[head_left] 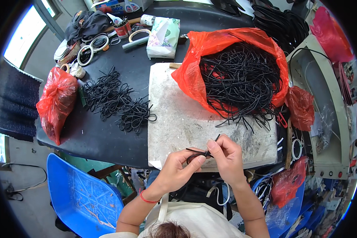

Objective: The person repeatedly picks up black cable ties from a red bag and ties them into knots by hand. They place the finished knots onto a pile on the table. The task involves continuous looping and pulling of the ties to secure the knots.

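Note:
Above the near edge of a stained white board (178,115), my two hands meet around a short length of black cord (195,151). My left hand (178,168) pinches one part between thumb and fingers. Close against it, my right hand (228,159) pinches the cord too, and a loose end sticks up past its thumb. The cord looks looped or knotted between the fingertips, though the fingers partly hide it. Beyond my hands, a red plastic bag (192,63) lies open, full of loose black cords (242,75). Looped black cords (111,95) lie piled to the left.
A tied red bag (57,99) stands at the table's left. Tape rings (85,54), a tissue pack (163,37) and a red can (123,28) sit at the back. A blue plastic chair (83,194) is at lower left; a grey machine housing (325,119) stands right.

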The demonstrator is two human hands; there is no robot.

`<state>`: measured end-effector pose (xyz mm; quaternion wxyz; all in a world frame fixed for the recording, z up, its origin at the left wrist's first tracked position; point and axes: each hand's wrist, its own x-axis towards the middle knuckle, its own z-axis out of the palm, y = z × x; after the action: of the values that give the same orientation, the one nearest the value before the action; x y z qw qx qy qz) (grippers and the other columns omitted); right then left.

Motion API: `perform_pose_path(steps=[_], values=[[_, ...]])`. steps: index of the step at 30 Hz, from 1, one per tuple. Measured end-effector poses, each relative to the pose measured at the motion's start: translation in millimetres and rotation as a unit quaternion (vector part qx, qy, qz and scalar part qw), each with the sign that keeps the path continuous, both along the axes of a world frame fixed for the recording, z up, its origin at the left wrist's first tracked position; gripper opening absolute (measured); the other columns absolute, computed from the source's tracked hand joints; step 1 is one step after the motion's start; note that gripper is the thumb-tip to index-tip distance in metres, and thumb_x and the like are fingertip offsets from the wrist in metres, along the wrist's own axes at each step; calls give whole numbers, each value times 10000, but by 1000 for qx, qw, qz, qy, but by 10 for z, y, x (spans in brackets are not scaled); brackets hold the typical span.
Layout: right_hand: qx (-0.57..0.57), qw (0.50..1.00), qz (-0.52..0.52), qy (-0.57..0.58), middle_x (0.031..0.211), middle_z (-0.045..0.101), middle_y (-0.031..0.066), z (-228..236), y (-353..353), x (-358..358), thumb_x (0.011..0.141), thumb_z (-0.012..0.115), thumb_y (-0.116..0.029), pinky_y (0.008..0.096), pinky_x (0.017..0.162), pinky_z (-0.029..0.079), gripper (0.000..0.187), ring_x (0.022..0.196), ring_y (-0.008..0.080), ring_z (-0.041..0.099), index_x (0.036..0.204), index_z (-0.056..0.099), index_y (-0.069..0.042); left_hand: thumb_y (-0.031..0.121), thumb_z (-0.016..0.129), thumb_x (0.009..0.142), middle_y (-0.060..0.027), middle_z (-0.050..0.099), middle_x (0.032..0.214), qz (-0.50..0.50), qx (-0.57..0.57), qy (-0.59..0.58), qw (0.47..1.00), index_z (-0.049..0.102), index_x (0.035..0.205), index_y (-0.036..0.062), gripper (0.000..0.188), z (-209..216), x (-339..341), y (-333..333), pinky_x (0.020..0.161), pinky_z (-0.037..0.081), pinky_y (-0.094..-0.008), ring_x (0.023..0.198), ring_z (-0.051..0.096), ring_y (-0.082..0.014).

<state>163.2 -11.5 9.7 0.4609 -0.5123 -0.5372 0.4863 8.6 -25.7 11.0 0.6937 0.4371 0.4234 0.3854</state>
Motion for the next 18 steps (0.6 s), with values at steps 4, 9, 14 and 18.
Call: perform_pose_path(steps=[4,9,14,18], values=[[63,992,-42,-102,610,423,32,44,-41,-24,854,582,-108,238,453,293,277,516,75,383,632,458,1,125,561,880,-65,623,836,16,16,13,1000,626,960,-43,196,24,52,-92,583,445,-203,660,549,-77],[41,995,-38,-80,599,407,5,125,-14,14,867,580,-126,231,441,269,296,512,52,334,630,442,-14,116,576,872,-44,639,846,3,40,22,999,613,982,-35,191,1,52,-73,559,455,-185,634,550,-61],[8,996,-82,25,605,420,-48,116,58,-71,890,566,-152,197,491,300,248,560,25,340,690,474,-36,95,614,846,-43,599,967,174,84,-65,979,586,1054,-19,238,39,285,-6,847,429,-250,897,552,-112],[-21,993,-66,91,672,484,-37,139,6,-130,884,569,-143,179,549,361,157,588,29,412,789,530,-24,111,584,869,-57,619,901,174,14,-144,974,593,1016,-30,203,-51,231,86,773,465,-249,821,580,-111]])
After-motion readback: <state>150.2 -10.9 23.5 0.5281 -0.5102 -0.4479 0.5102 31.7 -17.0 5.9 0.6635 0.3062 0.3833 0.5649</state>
